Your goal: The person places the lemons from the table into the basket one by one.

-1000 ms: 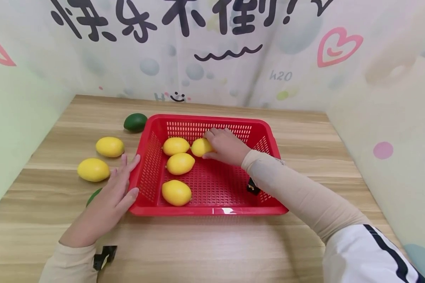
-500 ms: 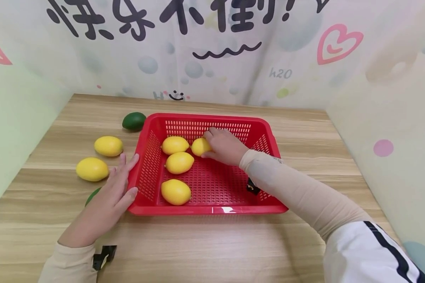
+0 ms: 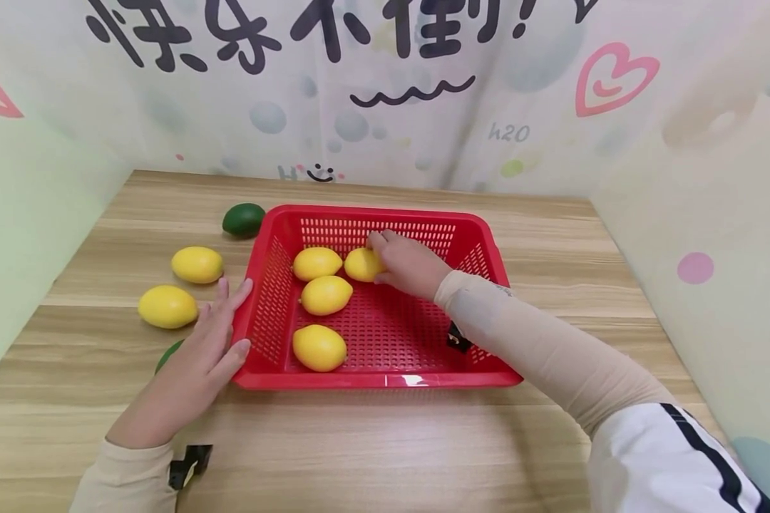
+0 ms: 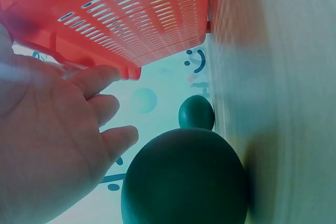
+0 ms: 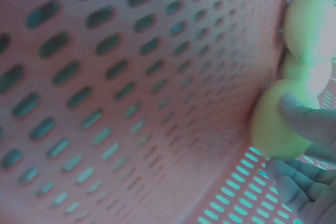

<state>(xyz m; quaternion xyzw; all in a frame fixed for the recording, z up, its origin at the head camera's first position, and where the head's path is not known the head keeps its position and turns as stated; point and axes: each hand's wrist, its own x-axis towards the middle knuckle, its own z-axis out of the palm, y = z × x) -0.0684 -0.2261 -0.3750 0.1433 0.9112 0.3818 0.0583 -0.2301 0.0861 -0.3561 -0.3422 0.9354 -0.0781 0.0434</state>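
A red plastic basket (image 3: 372, 381) with slotted walls stands on the table. Inside it, my right hand (image 3: 413, 265) holds a yellow lemon (image 3: 361, 265) near the back wall; the right wrist view shows my thumb (image 5: 304, 121) on one side of the lemon and my fingers on the other. Several more lemons lie left of it: one at the back (image 3: 317, 263), one in the middle (image 3: 326, 296), one near the front (image 3: 319, 348). My left hand (image 3: 195, 363) rests against the basket's left rim, its fingers fairly straight.
Left of the basket lie two lemons, one farther back (image 3: 197, 265) and one nearer (image 3: 167, 307). A dark green fruit (image 3: 244, 220) sits by the basket's back left corner. Another green fruit (image 4: 184, 182), mostly covered by my left hand in the head view, lies close to that hand.
My right thumb has shifted slightly up and to the right on the held lemon. The left hand and the basket stay where they were.
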